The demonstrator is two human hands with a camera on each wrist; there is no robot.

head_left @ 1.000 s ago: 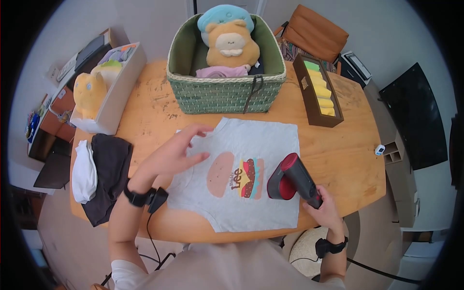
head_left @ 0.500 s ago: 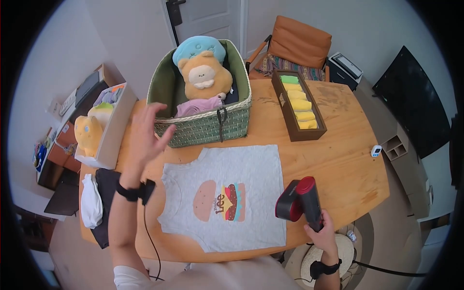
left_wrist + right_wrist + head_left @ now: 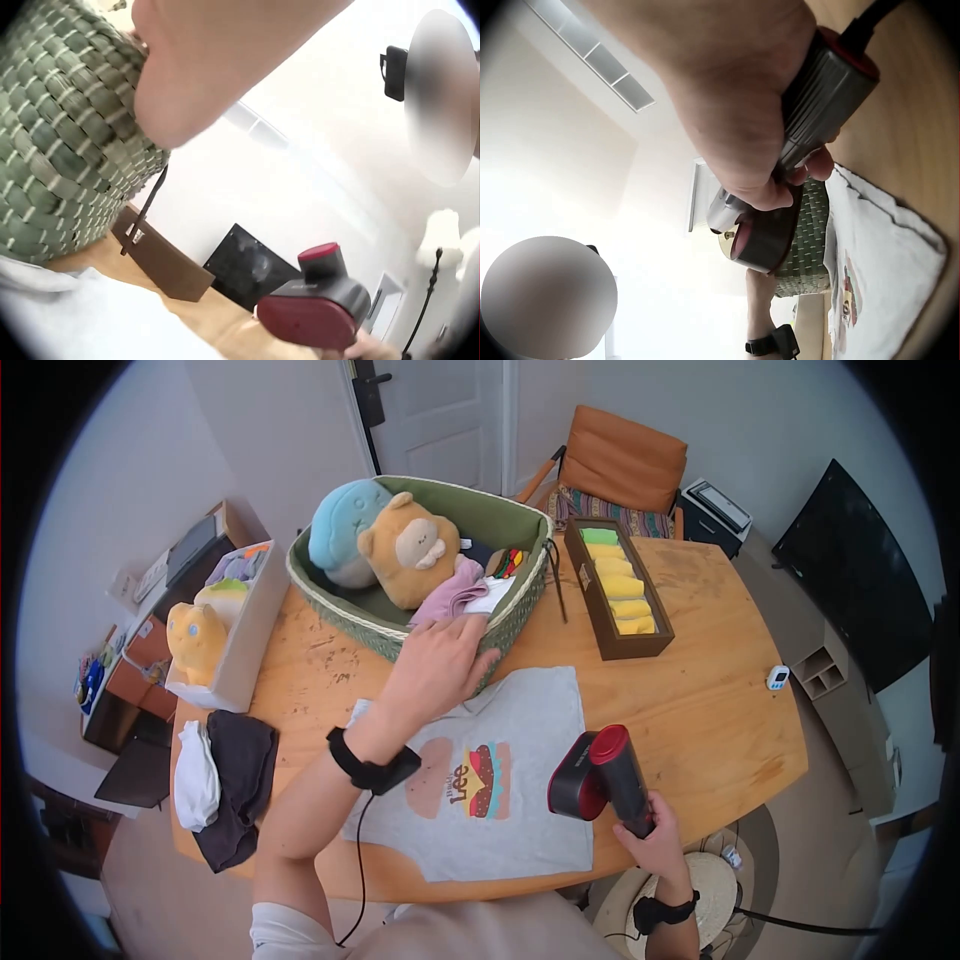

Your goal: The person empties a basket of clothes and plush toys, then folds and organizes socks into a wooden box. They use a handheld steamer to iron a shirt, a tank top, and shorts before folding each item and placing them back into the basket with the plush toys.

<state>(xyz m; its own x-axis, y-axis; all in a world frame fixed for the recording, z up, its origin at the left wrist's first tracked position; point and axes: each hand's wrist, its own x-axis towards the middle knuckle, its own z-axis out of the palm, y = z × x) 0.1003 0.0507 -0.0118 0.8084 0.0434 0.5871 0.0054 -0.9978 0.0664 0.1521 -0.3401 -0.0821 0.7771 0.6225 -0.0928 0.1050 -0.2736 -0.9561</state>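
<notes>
One table [image 3: 725, 700] carries a green basket [image 3: 60, 150], the left hand [image 3: 440, 665] curling its fingers over the near rim, and a grey shirt [image 3: 535, 710] beside it. The right hand [image 3: 655, 840] wraps its fingers round a steamer [image 3: 624, 780] handle.

I see a bare left hand [image 3: 196, 64] at the rim of a green woven basket [image 3: 64, 142], fingers mostly hidden. Thin dark strap [image 3: 145, 210] hangs in front of a brown oblong box [image 3: 176, 266]. Pale cloth [image 3: 82, 322] on tan wooden table [image 3: 217, 322]. Cropped right hand [image 3: 369, 348] holds dark-grey-and-red handheld appliance [image 3: 311, 319].
</notes>
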